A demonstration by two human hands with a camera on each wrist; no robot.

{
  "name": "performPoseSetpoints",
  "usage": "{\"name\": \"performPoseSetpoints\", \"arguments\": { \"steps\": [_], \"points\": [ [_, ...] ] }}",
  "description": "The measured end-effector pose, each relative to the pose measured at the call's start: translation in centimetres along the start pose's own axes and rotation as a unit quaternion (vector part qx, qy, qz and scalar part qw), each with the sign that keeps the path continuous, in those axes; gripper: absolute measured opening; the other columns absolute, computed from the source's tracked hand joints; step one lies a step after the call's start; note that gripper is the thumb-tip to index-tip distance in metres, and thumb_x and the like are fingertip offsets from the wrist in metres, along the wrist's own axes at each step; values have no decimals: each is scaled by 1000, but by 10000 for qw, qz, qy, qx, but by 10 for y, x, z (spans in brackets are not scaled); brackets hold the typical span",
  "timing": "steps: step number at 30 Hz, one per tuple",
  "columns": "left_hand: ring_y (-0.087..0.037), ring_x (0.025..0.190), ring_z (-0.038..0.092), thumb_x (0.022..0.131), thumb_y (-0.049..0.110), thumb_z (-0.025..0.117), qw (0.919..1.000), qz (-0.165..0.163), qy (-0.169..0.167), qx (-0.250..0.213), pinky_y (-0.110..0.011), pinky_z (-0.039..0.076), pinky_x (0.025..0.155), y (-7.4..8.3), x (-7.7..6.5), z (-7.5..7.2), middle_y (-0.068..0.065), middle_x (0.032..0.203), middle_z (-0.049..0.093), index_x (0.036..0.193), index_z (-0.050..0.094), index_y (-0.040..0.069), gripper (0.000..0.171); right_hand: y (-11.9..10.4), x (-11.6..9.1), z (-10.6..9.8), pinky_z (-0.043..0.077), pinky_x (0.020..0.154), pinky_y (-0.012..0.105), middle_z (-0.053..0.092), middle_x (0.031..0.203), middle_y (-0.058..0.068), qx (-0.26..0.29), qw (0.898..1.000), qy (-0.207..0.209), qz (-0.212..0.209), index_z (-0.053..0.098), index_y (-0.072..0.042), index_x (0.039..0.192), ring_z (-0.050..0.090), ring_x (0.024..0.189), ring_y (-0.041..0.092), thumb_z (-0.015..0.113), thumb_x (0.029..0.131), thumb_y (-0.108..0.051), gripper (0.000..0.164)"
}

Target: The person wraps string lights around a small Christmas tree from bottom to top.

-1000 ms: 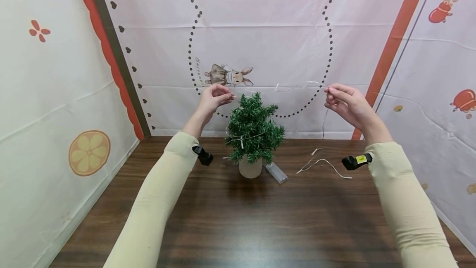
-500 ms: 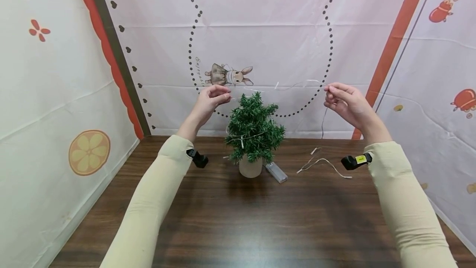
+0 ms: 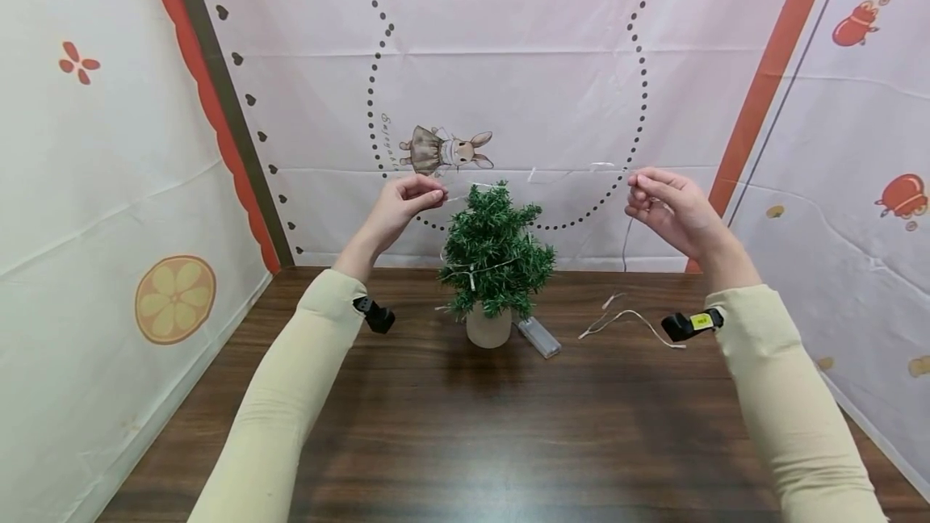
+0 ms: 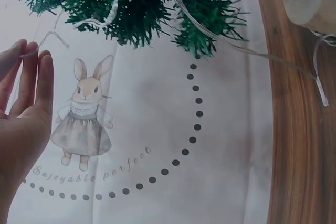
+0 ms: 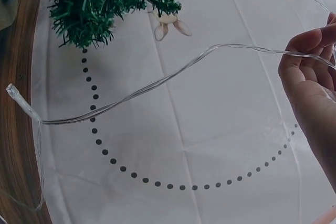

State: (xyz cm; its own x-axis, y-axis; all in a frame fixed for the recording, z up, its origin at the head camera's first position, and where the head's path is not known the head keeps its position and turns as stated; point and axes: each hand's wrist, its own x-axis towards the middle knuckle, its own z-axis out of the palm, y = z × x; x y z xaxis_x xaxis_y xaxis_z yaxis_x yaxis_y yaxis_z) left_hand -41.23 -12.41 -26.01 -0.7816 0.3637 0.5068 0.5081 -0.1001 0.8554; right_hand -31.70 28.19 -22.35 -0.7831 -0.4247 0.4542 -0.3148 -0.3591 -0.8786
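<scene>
A small green artificial Christmas tree in a pale round pot stands upright on the table, a string of lights wound around it. Left of the treetop, my left hand pinches the clear light wire between thumb and fingers; the left wrist view shows the same wire at its fingertips. To the right and level with the treetop, my right hand pinches another stretch of the string. Between the hands the wire spans close behind the top of the tree. From the right hand a length of wire hangs down.
A clear battery box lies beside the pot on the right. The loose tail of the string curls on the wooden table further right. Printed cloth walls the table at the back and both sides.
My left hand has shifted slightly left and down with the wire. The right hand is almost where it was, a little lower, and the wire behind the treetop has sunk slightly.
</scene>
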Motion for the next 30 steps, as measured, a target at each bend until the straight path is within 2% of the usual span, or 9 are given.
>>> {"name": "performPoseSetpoints", "arguments": {
  "steps": [3, 6, 9, 12, 17, 21, 24, 28, 30],
  "points": [
    [-13, 90, 67, 91, -1, 59, 9999, -6, -156, 36, -28, 53, 88, 1, -3, -2, -13, 101, 69, 100, 67, 0, 11, 1, -1, 3, 48, 77, 25, 54, 77, 1, -5, 9998, -186, -6, 66, -3, 95, 46, 75, 14, 39, 101, -3, 27],
    [-11, 91, 66, 92, 0, 58, 9996, -41, -263, 35, -27, 52, 89, 0, -6, -4, -8, 100, 70, 100, 67, 1, 12, 3, -4, 6, 47, 76, 25, 54, 76, 1, 84, 9991, -424, 4, 65, -2, 96, 45, 74, 14, 36, 101, -1, 30],
    [-14, 95, 66, 92, 1, 58, 9993, -58, -366, 55, -28, 51, 91, -2, -8, -6, -1, 98, 71, 100, 68, 3, 12, 5, -8, 9, 44, 74, 24, 55, 76, 0, 103, 9978, -651, -1, 64, -2, 96, 45, 73, 14, 34, 101, 0, 31],
    [-23, 100, 65, 92, 1, 58, 9988, -24, -475, 79, -34, 50, 94, -3, -10, -8, 1, 99, 71, 101, 68, 2, 13, 9, -12, 11, 43, 71, 24, 57, 76, -1, 106, 9963, -853, -4, 63, 0, 95, 44, 70, 14, 32, 101, 2, 32],
    [-20, 99, 65, 92, -2, 57, 9982, 42, -581, 147, -39, 49, 96, -6, -13, -11, 1, 100, 72, 101, 67, 0, 14, 17, -19, 15, 34, 63, 25, 59, 75, -2, 147, 9931, -1161, -42, 64, 0, 95, 36, 65, 16, 29, 100, 4, 36],
    [-15, 96, 66, 92, -3, 56, 9977, 105, -634, 231, -32, 51, 93, -8, -15, -14, 1, 100, 72, 101, 67, 1, 14, 23, -23, 17, 32, 60, 25, 62, 77, -2, 313, 9905, -1335, -40, 65, 1, 96, 46, 65, 11, 28, 99, 6, 38],
    [-18, 97, 66, 92, -2, 57, 9969, 93, -726, 288, -30, 51, 91, -10, -15, -17, 1, 101, 72, 101, 67, 1, 14, 25, -25, 18, 28, 59, 26, 64, 77, -2, 414, 9890, -1423, -29, 65, 2, 96, 54, 68, 8, 27, 99, 7, 38],
    [-20, 99, 65, 92, 0, 57, 9958, 51, -835, 376, -29, 52, 90, -15, -15, -22, -1, 102, 72, 101, 66, 1, 12, 28, -29, 20, 21, 61, 31, 65, 77, -1, 481, 9859, -1603, 2, 64, 3, 96, 55, 69, 9, 26, 98, 8, 38],
    [-19, 99, 66, 92, 0, 57, 9953, 52, -873, 416, -29, 52, 91, -19, -15, -25, -2, 102, 72, 101, 66, 1, 12, 29, -32, 22, 26, 60, 29, 66, 78, -1, 444, 9855, -1636, 46, 64, 3, 97, 56, 71, 9, 26, 98, 8, 38]
  ]
}}
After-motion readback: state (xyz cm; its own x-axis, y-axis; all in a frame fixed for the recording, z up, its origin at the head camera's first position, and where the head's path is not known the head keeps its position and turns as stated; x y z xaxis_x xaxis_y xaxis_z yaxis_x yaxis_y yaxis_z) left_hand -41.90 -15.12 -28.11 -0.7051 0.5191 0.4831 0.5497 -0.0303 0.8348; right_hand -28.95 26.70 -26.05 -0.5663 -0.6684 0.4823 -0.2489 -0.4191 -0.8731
